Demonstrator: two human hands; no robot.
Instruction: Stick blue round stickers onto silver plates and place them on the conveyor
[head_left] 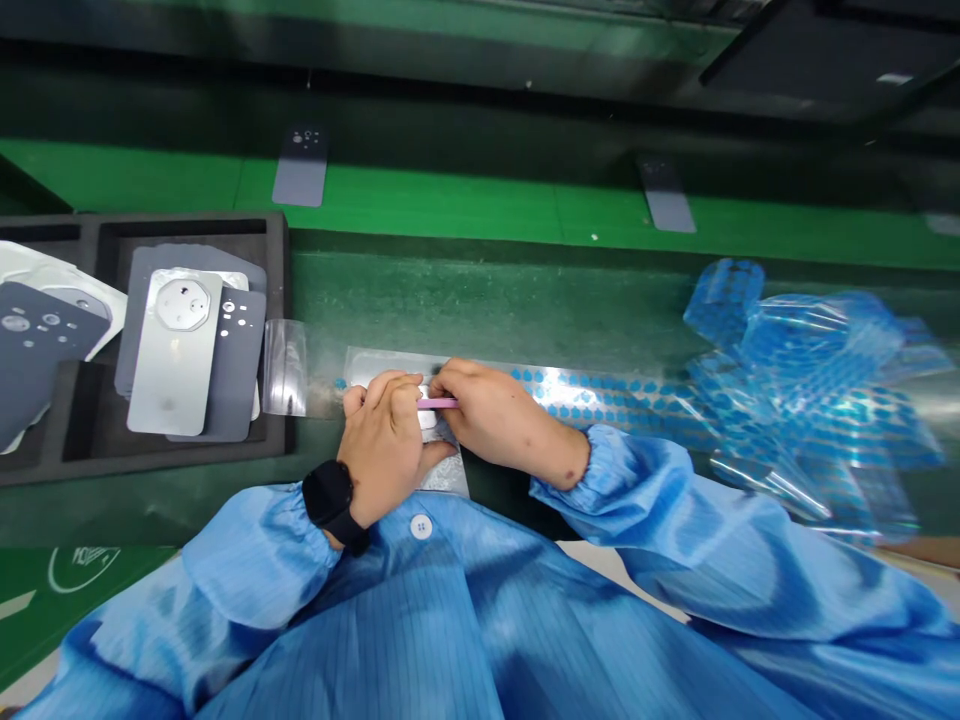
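My right hand (491, 410) is closed round a thin pink stick (439, 404) whose other end reaches the fingers of my left hand (386, 430). Beneath both hands lies a small white and silvery piece (448, 474), mostly covered by them. My left hand is bent over this piece with its fingertips on it; whether it grips anything else is hidden. A clear film strip with rows of blue dots (592, 397) runs under the hands and off to the right. Just left of my left hand is a piece of clear film (286, 368).
A dark foam tray (279, 330) on the left holds grey and silver phone back panels (176, 370). Crumpled clear film with blue dots (817, 380) is heaped at the right. Two grey panels (300, 180) (667, 197) lie on the bright green strip beyond the table edge.
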